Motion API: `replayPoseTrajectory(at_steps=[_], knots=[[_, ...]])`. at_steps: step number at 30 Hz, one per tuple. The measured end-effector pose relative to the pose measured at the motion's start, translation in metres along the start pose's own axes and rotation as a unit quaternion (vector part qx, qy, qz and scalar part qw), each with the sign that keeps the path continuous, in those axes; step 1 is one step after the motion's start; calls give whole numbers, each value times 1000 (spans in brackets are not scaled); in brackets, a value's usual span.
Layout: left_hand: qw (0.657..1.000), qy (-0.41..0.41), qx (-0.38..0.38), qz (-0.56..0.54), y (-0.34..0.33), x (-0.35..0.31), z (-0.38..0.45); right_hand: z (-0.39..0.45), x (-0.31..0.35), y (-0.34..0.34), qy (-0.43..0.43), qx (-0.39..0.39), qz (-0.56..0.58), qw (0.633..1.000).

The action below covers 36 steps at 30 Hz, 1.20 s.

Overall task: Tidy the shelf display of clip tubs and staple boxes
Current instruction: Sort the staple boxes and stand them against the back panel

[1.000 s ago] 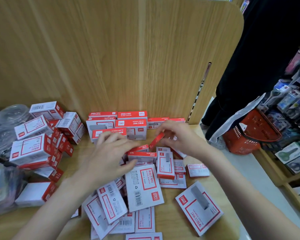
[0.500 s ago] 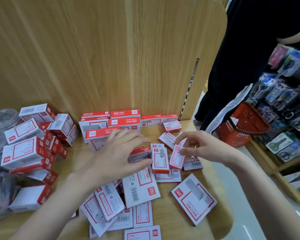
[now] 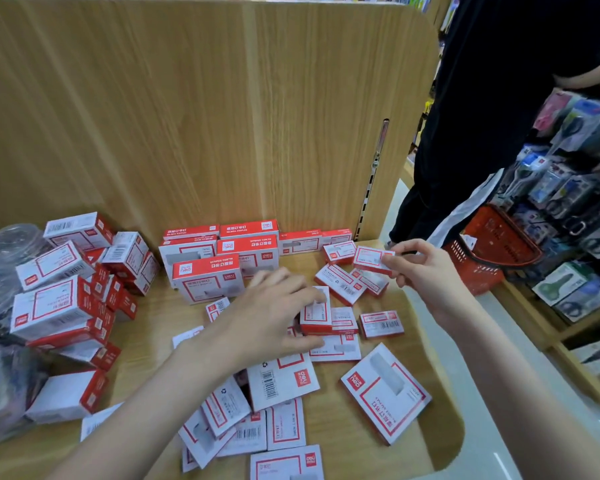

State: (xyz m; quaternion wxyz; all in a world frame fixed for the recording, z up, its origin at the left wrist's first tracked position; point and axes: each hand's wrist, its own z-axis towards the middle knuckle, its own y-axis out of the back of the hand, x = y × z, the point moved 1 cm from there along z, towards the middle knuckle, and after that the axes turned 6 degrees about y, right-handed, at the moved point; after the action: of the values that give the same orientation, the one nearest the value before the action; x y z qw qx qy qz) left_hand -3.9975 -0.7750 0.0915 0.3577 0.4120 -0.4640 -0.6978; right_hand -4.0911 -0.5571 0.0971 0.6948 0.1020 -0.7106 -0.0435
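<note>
Red and white staple boxes lie scattered over a wooden shelf. My right hand pinches a small staple box and holds it above the shelf's back right corner. My left hand hovers with spread fingers over the loose boxes in the middle, its fingertips at a small upright box. Several larger boxes stand in a row against the back panel. A jumbled heap of boxes sits at the left. Clear clip tubs are at the far left edge.
A tall wooden panel closes the back of the shelf. A person in black stands to the right beside a red shopping basket. Hanging packaged goods fill the right side. A large flat box lies near the shelf's front right.
My right hand has lifted the small box off the pile and carried it up and right, toward the back corner. My left hand stays over the middle boxes.
</note>
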Motion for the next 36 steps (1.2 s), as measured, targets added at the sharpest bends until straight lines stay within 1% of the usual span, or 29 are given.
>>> replayPoseTrajectory(at_steps=[2, 6, 8, 10, 11, 12, 14, 16, 17, 20, 23, 24, 26, 28, 31, 33, 35, 36], knots=[[1000, 3, 7, 9, -2, -2, 2, 7, 1, -10, 0, -16, 8, 1000], [1000, 1, 15, 16, -4, -2, 6, 26, 10, -30, 27, 2, -28, 999], [1000, 6, 24, 8, -2, -1, 8, 32, 15, -37, 54, -9, -123, 991], [999, 14, 35, -8, -1, -1, 8, 30, 16, -33, 93, -35, -240, 966], [999, 19, 40, -16, 0, -2, 8, 28, 14, -28, 114, -35, -284, 951], [998, 24, 45, -21, 0, -2, 8, 24, 12, -23, 125, -18, -327, 937], [998, 26, 49, -25, -1, -2, 7, 15, 6, -13, 97, 55, -402, 909], [998, 20, 37, -39, -2, 0, 6, 6, 0, -11, 65, 118, -448, 884], [999, 14, 30, -42, -2, 1, 6, 3, -2, -13, 68, 128, -461, 875], [999, -4, -8, -45, 0, 2, 6, -3, -3, -18, 90, 121, -475, 867], [995, 3, -81, -63, 8, 0, 5, -5, 4, -6, 63, 140, -462, 874], [991, 16, -108, -77, 11, 0, 5, -5, 9, 0, 65, 138, -452, 879], [979, 52, -154, -121, 18, 0, 5, -3, 21, 7, 90, 106, -411, 901], [968, 85, -178, -153, 23, 0, 4, 5, 30, 1, 143, 68, -365, 918], [956, 129, -185, -186, 26, 1, 4, 19, 31, -26, 219, 68, -347, 910], [945, 156, -194, -210, 27, 2, 2, 28, 23, -41, 241, 84, -378, 890], [936, 178, -198, -230, 28, 3, -1, 29, 18, -41, 259, 60, -404, 875], [931, 190, -202, -236, 28, 4, -3, 24, 20, -38, 259, 35, -400, 878]])
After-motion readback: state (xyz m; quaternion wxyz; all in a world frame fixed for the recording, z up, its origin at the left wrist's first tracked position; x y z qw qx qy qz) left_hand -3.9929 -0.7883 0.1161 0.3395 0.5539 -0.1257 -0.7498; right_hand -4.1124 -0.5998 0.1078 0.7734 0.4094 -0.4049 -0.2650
